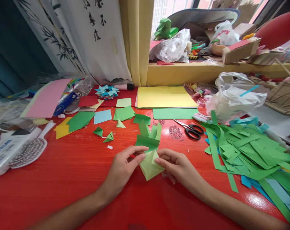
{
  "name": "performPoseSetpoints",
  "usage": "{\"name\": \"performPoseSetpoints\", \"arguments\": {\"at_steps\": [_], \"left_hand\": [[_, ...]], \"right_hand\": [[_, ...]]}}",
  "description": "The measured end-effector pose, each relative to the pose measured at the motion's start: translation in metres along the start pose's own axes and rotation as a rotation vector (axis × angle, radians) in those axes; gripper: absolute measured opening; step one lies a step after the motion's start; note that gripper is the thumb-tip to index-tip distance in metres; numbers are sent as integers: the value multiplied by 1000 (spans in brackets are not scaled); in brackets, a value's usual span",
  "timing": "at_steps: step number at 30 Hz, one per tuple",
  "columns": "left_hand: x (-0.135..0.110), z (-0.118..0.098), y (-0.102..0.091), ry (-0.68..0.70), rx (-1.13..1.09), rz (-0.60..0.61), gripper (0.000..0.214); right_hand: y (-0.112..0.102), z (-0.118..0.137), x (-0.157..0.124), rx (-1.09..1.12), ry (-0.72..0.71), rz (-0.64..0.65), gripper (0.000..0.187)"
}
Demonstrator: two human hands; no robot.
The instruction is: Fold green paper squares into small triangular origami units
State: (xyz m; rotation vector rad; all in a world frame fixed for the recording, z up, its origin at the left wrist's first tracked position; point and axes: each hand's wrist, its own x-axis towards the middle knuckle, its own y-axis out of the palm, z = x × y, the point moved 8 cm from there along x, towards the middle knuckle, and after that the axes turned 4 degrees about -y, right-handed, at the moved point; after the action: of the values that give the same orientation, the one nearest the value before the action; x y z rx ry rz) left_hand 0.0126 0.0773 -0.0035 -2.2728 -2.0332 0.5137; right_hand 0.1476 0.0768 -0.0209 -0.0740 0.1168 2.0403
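Centrally, a pale green, partly folded square of thin paper (150,167) hangs just above the glossy red tabletop (87,188), near its front, one corner pointing toward the person. The left hand (125,164) pinches its upper left edge, thumb and fingers closed on the paper; the right hand (177,162) grips its right edge the same way, its lower fingers curled loosely underneath. Just beyond lie folded darker green paper pieces (146,142). To their left sit small folded green paper triangles (108,137) and a stack of green paper squares (124,113); to their right rest black-handled metal scissors (192,131), blades slightly parted. Farther right spreads a heap of long green paper strips (252,150). A yellow rectangular paper sheet (165,97) lies at the back, and a white paddle hairbrush (29,151) at far left.
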Motion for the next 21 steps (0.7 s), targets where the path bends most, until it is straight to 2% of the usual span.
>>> {"name": "performPoseSetpoints", "arguments": {"at_steps": [4, 7, 16, 21], "left_hand": [[-2, -3, 6, 44, 77, 81, 19], [-1, -3, 6, 65, 115, 89, 19], [0, 3, 11, -30, 91, 152, 22], [-5, 3, 11, -46, 106, 125, 24]], "right_hand": [[-1, 3, 0, -26, -30, -23, 20], [-2, 2, 0, -27, -39, -17, 21], [0, 3, -1, -171, -31, 43, 25], [2, 4, -1, -239, -33, 52, 27]]}}
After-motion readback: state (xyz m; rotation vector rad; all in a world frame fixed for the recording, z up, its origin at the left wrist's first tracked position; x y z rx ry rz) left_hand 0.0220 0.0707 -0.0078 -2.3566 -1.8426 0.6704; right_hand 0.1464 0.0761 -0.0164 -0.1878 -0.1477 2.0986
